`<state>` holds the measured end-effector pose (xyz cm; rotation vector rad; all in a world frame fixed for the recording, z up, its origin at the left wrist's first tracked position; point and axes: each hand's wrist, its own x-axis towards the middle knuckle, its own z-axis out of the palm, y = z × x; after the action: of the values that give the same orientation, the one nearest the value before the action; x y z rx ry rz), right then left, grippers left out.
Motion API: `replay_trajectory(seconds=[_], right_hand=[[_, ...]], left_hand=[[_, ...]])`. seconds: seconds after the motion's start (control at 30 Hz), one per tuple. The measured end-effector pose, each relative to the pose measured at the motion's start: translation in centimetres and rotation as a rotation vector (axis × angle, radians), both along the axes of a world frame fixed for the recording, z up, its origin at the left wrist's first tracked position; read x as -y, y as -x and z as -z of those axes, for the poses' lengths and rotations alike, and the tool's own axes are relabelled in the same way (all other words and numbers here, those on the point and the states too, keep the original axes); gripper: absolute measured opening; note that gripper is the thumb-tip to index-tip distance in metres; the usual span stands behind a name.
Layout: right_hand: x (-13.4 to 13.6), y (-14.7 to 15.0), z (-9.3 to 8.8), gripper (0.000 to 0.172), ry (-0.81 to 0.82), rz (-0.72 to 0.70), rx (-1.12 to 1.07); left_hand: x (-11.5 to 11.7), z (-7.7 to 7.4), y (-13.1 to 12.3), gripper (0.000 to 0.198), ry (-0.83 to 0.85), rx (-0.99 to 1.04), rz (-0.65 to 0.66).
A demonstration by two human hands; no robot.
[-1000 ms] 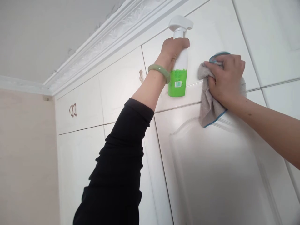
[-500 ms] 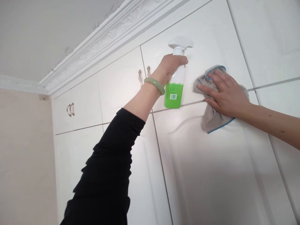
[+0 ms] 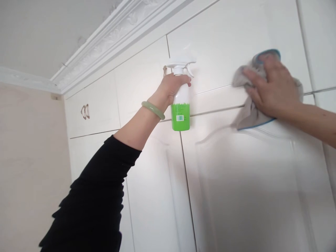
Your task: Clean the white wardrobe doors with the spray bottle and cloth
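Observation:
My left hand (image 3: 169, 87) is wrapped round the neck of a white and green spray bottle (image 3: 180, 117), which stands upright in the air before the cabinet. A barcode shows on its green lower part, and the trigger points right, free of my fingers. My right hand (image 3: 278, 87), blurred by motion, presses a grey cloth (image 3: 253, 113) with blue edging onto the upper white cabinet door (image 3: 225, 59). The cloth bunches round my fingers, and a corner of it hangs below the hand across the gap between the upper and lower doors.
White cabinet doors fill most of the view, the large lower door (image 3: 249, 189) among them. Ornate handles (image 3: 85, 111) stick out on the left. Carved white moulding (image 3: 115, 38) runs along the ceiling, and a beige wall (image 3: 31, 168) stands at the far left.
My left hand with the spray bottle has moved left and slightly down, now covering part of the handles behind. My right hand and the cloth have moved right and up across the door.

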<state>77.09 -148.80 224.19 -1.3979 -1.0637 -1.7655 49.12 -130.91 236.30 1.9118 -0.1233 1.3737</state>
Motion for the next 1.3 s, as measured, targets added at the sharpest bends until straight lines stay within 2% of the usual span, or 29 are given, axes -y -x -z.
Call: replay_trajectory(seconds=[0.07, 0.17, 0.23, 0.3, 0.37, 0.43, 0.47, 0.53, 0.6, 0.63, 0.7, 0.77, 0.8, 0.87, 0.93, 0.97, 1.03, 1.1, 1.17, 1.23, 1.3], right_hand=[[0.8, 0.0, -3.3, 0.074, -0.084, -0.015, -0.054], [0.6, 1.1, -10.1, 0.093, -0.206, -0.043, -0.205], [-1.6, 3.3, -14.1, 0.112, -0.210, -0.025, -0.293], [-5.4, 6.4, -16.1, 0.118, -0.128, 0.024, -0.299], [-9.5, 9.5, -15.3, 0.101, 0.014, 0.052, -0.175], [-12.2, 11.2, -12.0, 0.077, 0.157, 0.042, -0.004], [-12.7, 11.3, -10.1, 0.068, 0.221, 0.035, 0.073], [-12.0, 10.0, -6.7, 0.057, 0.306, 0.053, 0.152], [-9.9, 7.5, -5.4, 0.053, 0.305, 0.102, 0.160], [-8.8, 6.3, -5.7, 0.053, 0.270, 0.129, 0.143], [-7.5, 5.1, -8.2, 0.056, 0.179, 0.164, 0.105], [-7.8, 5.7, -11.9, 0.064, 0.125, 0.162, 0.080], [-8.6, 6.6, -13.8, 0.069, 0.109, 0.150, 0.064], [-10.9, 8.8, -16.7, 0.074, 0.074, 0.120, 0.029], [-13.0, 10.7, -17.7, 0.070, 0.034, 0.103, 0.021], [-13.7, 11.3, -17.3, 0.065, 0.024, 0.104, 0.038], [-14.3, 11.7, -15.4, 0.056, 0.039, 0.130, 0.079], [-13.8, 11.3, -12.9, 0.055, 0.091, 0.165, 0.109], [-13.0, 10.9, -11.3, 0.057, 0.127, 0.188, 0.118], [-12.4, 10.9, -11.5, 0.057, 0.132, 0.192, 0.103], [-12.4, 11.4, -13.2, 0.056, 0.115, 0.193, 0.070]], left_hand=[[-0.8, 0.8, 0.9, 0.013, -0.025, -0.026, 0.004], [-2.2, 2.2, 2.2, 0.009, -0.001, -0.052, 0.024], [-3.2, 3.0, 3.1, 0.009, 0.026, -0.051, 0.044], [-4.2, 3.9, 3.8, 0.010, 0.053, -0.041, 0.066], [-5.0, 4.9, 4.6, 0.011, 0.073, -0.032, 0.072], [-5.6, 6.5, 5.7, 0.013, 0.092, -0.029, 0.076], [-6.0, 7.6, 6.4, 0.014, 0.104, -0.032, 0.081], [-7.0, 10.5, 8.3, 0.020, 0.140, -0.037, 0.107], [-8.2, 13.9, 10.2, 0.029, 0.188, -0.067, 0.129], [-8.8, 15.6, 11.0, 0.034, 0.213, -0.103, 0.131], [-9.8, 18.3, 12.0, 0.039, 0.269, -0.204, 0.129], [-10.5, 19.9, 12.1, 0.042, 0.314, -0.270, 0.139], [-10.6, 20.2, 11.9, 0.043, 0.326, -0.278, 0.152], [-10.6, 19.8, 11.0, 0.043, 0.323, -0.257, 0.190], [-10.6, 18.6, 10.0, 0.040, 0.288, -0.194, 0.234], [-10.5, 17.9, 9.6, 0.038, 0.264, -0.155, 0.251], [-10.5, 16.2, 9.0, 0.036, 0.221, -0.090, 0.266], [-10.4, 14.5, 8.6, 0.035, 0.179, -0.066, 0.260], [-10.4, 12.5, 8.0, 0.033, 0.136, -0.060, 0.255], [-10.4, 10.1, 7.1, 0.029, 0.096, -0.026, 0.256], [-10.5, 7.7, 6.1, 0.025, 0.055, 0.033, 0.278]])
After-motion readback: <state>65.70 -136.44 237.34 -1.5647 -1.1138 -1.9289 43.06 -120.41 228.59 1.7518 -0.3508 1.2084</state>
